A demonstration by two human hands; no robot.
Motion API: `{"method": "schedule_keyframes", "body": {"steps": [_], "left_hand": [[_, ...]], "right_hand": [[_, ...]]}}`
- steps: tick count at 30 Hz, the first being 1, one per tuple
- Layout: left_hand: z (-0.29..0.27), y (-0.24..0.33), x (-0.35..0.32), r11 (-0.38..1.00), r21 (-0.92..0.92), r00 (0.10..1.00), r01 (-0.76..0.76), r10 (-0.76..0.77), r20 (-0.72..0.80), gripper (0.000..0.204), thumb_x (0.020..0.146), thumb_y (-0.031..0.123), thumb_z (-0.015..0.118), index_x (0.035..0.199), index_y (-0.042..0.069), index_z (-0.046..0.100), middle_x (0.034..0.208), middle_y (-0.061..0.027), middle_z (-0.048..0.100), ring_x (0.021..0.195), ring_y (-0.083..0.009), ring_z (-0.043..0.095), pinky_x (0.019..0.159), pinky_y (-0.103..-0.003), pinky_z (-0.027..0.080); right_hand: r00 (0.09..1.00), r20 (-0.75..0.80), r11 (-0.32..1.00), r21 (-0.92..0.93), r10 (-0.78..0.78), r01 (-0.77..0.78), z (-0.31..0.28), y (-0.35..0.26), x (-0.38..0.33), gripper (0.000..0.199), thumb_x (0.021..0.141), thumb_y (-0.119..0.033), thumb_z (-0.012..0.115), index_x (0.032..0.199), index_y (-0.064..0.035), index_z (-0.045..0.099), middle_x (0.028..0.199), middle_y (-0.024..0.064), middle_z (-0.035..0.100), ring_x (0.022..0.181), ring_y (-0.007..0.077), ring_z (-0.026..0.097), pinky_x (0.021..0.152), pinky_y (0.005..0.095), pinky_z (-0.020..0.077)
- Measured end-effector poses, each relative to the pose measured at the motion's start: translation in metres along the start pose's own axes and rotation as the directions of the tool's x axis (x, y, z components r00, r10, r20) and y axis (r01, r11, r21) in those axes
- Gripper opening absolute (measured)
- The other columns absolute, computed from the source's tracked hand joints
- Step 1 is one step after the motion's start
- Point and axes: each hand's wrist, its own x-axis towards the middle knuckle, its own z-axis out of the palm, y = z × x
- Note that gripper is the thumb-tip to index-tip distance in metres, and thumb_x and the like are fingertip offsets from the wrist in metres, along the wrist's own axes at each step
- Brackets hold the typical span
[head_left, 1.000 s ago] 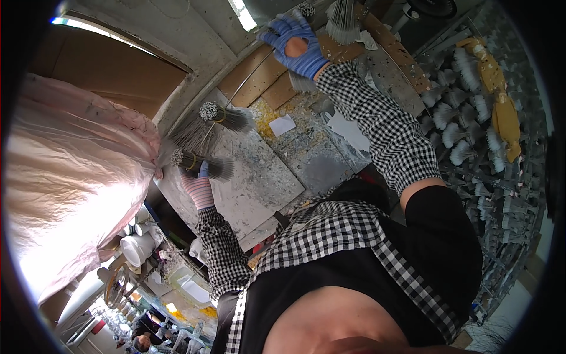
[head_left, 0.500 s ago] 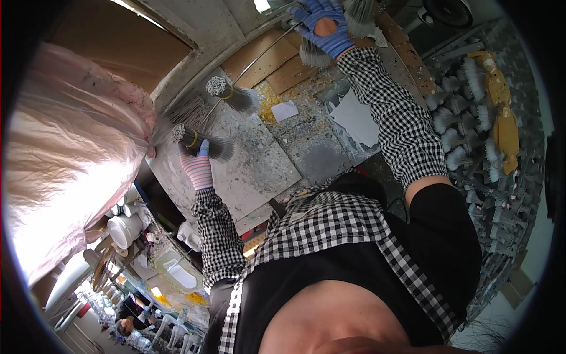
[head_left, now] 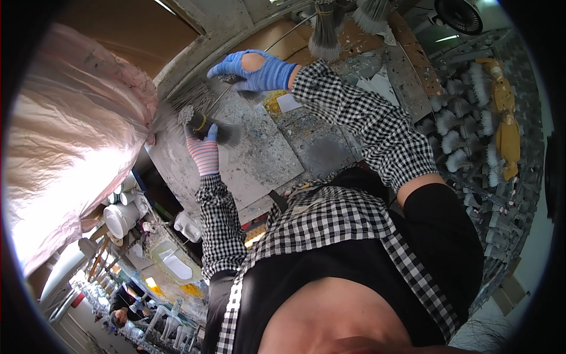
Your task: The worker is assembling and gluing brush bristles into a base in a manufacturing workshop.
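My left hand [head_left: 202, 154], in a pink-striped glove with blue fingertips, is closed round a bundle of thin grey strands [head_left: 203, 124]. A yellow band ties this bundle, which has a knobbly pale end and a fanned-out end. Farther off, my right hand [head_left: 253, 68], in a blue glove with a round opening on its back, curls its fingers over a second grey bundle [head_left: 228, 77]. The hand hides most of that bundle. Under my hands lies a grey-spattered board [head_left: 253, 162]. Loose thin strands [head_left: 188, 98] lie beside the left bundle.
More grey bundles [head_left: 325, 35] stand at the far edge, near a thin metal rod [head_left: 289, 32]. A white paper scrap [head_left: 288, 102] lies mid-table. At right are racks of grey brush-like pieces [head_left: 460, 141] and a fan [head_left: 458, 15]; at left hangs a pink sheet [head_left: 76, 147].
My right hand has come from the far bundles leftward and nearer, onto the second bundle. My left hand keeps its bundle, which has shifted slightly up and to the right in view.
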Motion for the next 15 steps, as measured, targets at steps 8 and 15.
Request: {"method": "schedule_keyframes", "body": {"steps": [8,15], "left_hand": [[0.06,-0.007,0.007,0.997,-0.063,0.995,0.034,-0.027,0.097,0.076,0.081,-0.001,0.074,0.143,-0.007,0.031,0.132,-0.017,0.053,0.116,-0.0205,0.055,0.099,-0.032,0.047],[0.103,-0.025,0.013,0.986,-0.166,0.998,0.01,0.001,0.068,0.071,0.083,-0.003,0.071,0.143,-0.004,0.033,0.134,-0.0156,0.053,0.118,-0.0206,0.055,0.102,-0.033,0.045]], "right_hand": [[0.999,0.021,0.999,-0.03,0.041,-0.04,0.01,0.001,-0.005,0.059,0.08,-0.005,0.073,0.134,-0.0151,0.051,0.121,0.008,0.062,0.111,0.0276,0.06,0.1,0.0383,0.0501],[0.994,0.012,0.99,-0.09,0.111,-0.11,0.015,0.012,-0.012,0.059,0.082,-0.021,0.074,0.135,-0.0137,0.05,0.13,0.0087,0.06,0.119,0.027,0.058,0.104,0.037,0.0463]]}}
